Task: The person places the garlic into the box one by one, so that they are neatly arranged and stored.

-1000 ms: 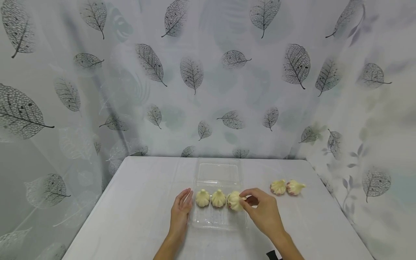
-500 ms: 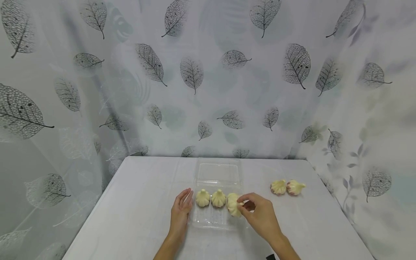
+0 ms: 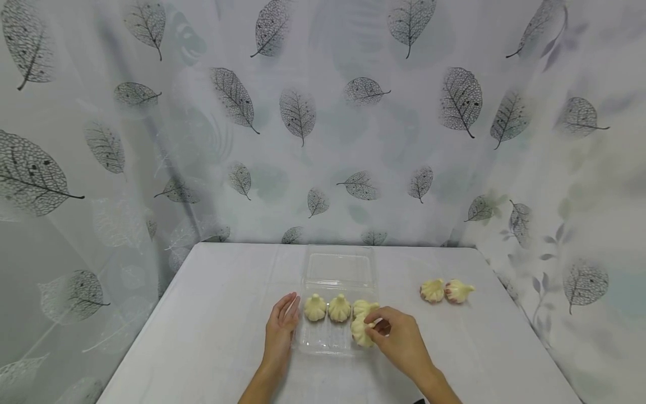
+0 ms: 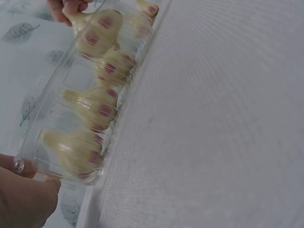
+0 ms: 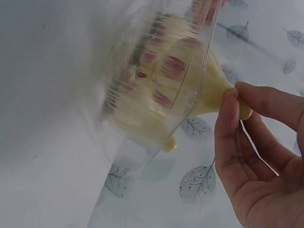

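A clear plastic container (image 3: 333, 343) lies with its lid (image 3: 339, 268) folded back. Three garlic bulbs stand in a row in its far half: the left one (image 3: 315, 308), the middle one (image 3: 339, 308) and the right one (image 3: 364, 306). My right hand (image 3: 404, 343) pinches the stem of another bulb (image 3: 360, 332), just in front of the right one; the right wrist view shows thumb and fingers on this bulb's stem (image 5: 214, 90). My left hand (image 3: 280, 331), fingers fairly straight, rests against the container's left side, also seen in the left wrist view (image 4: 28, 194).
Two more garlic bulbs, one (image 3: 432, 291) beside the other (image 3: 458, 292), lie on the white table (image 3: 212, 314) to the right of the container. A leaf-patterned curtain (image 3: 323, 140) hangs behind the table.
My right hand has moved toward me and slightly left with its bulb, from over the row's right end to the front of it. The left hand has stayed still.
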{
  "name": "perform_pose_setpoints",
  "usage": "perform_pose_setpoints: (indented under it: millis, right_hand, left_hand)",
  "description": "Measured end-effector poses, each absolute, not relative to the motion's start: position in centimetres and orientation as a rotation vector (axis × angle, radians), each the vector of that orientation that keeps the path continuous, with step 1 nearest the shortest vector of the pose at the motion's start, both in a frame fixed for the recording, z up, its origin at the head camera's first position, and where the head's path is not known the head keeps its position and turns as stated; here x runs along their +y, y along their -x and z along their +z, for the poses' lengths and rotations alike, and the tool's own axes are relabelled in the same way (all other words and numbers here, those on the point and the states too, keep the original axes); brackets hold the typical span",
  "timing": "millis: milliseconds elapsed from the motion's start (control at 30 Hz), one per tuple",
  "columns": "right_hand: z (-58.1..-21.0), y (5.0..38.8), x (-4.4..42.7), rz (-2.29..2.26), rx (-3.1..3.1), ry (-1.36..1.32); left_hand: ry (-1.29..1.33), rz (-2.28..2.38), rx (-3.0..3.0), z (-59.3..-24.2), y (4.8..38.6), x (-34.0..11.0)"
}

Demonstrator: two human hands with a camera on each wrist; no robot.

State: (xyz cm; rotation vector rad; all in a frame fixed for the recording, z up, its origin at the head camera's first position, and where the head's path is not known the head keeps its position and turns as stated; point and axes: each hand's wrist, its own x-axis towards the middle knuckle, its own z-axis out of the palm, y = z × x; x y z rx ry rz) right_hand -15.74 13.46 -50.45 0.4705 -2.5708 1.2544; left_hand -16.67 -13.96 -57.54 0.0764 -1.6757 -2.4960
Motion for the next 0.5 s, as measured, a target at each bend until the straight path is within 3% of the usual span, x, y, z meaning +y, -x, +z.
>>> perform_pose_setpoints:
  millis: [500]
  right_hand:
    - [-51.8,16.4,13.8,1.252,-2.698,-0.45]
  left_hand:
    - [-0.086,-2.49,-1.695,-57.5,16.7,-14.1]
